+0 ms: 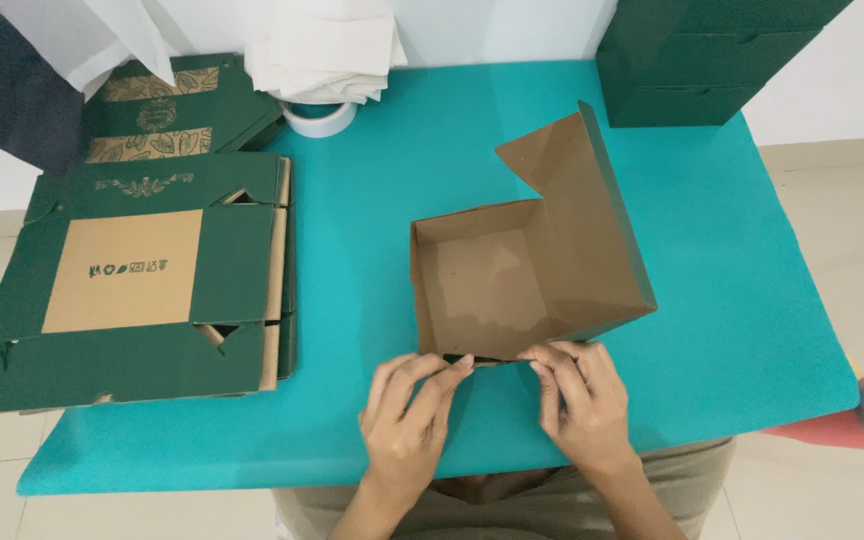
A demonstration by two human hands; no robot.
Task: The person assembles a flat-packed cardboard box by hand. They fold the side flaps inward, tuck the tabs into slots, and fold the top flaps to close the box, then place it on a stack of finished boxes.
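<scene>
A half-folded cardboard box (512, 270), green outside and brown inside, sits on the teal table (712, 300) with one tall flap standing up at its right. My left hand (407, 415) pinches the box's near edge at the left of the front wall. My right hand (577, 400) pinches the same near edge further right. Both hands press on the front flap, which lies folded down toward me.
A stack of flat green box blanks (132, 280) lies at the table's left end, with more printed blanks (167, 105) behind it. A tape roll (320, 118) and white sheets (324, 50) are at the back. Assembled green boxes (692, 60) stand at the back right.
</scene>
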